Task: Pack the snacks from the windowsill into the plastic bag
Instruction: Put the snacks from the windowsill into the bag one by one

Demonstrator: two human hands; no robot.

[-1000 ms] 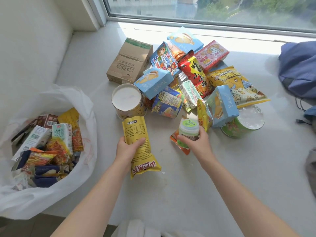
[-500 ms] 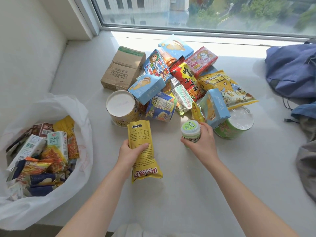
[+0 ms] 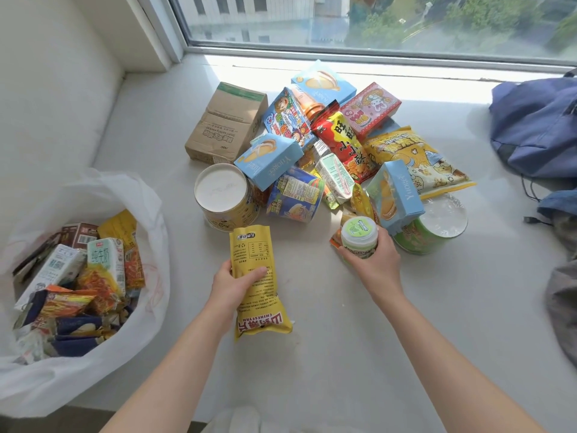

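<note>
On the sunlit windowsill (image 3: 312, 354), the left hand (image 3: 232, 284) grips a yellow packet (image 3: 257, 276) and the right hand (image 3: 376, 264) a small jar (image 3: 358, 237), both apparently due next for the plastic bag (image 3: 150, 292) at left.

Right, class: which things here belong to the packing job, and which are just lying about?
Part of the job: plastic bag, yellow packet in the left hand, green-lidded jar in the right hand, snack pile on the windowsill.
Just lying about: blue backpack, grey cloth.
</note>
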